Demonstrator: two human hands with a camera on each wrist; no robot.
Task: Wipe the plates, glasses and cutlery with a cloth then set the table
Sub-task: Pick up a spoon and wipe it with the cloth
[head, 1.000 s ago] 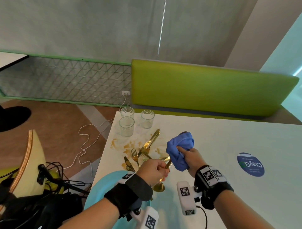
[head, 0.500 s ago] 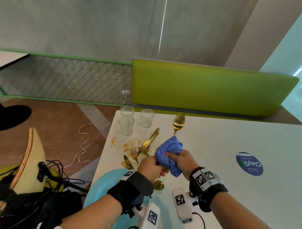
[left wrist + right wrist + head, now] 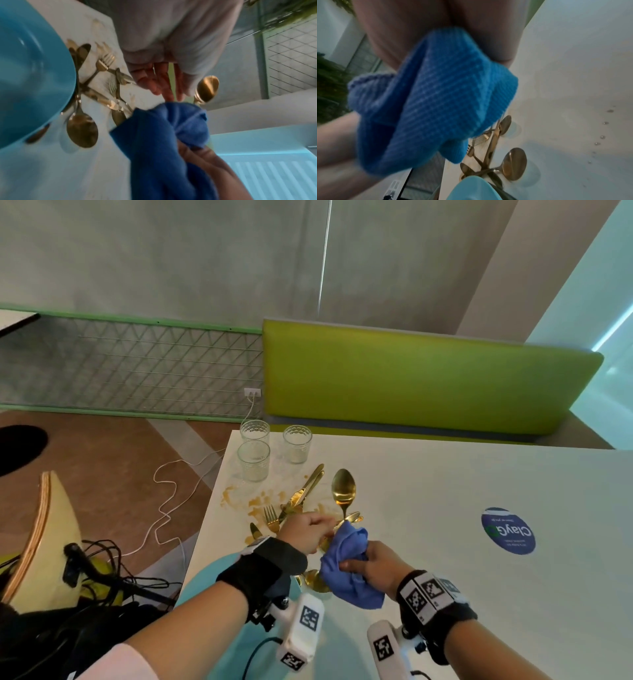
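Note:
A gold spoon (image 3: 344,487) stands upright over the white table (image 3: 445,594), bowl up; the left wrist view shows its bowl (image 3: 207,88) too. My right hand (image 3: 373,566) grips a blue cloth (image 3: 349,563) bunched round the lower handle, and that cloth (image 3: 436,101) fills the right wrist view. My left hand (image 3: 308,529) reaches in from the left, its fingertips (image 3: 171,93) pinching the handle just above the cloth (image 3: 163,135). Gold forks, knives and spoons (image 3: 301,494) lie heaped beside the hands. A light blue plate (image 3: 219,583) sits under my left wrist.
Three clear glasses (image 3: 253,460) stand at the far left corner of the table, with brown smears (image 3: 253,501) in front of them. A round blue sticker (image 3: 508,530) lies to the right. A green bench back (image 3: 411,378) runs behind; a chair (image 3: 41,529) and cables are left.
The cloth slid down from the spoon's bowl to its handle, baring the bowl. My left hand shifted from the handle's lower end to just above the cloth.

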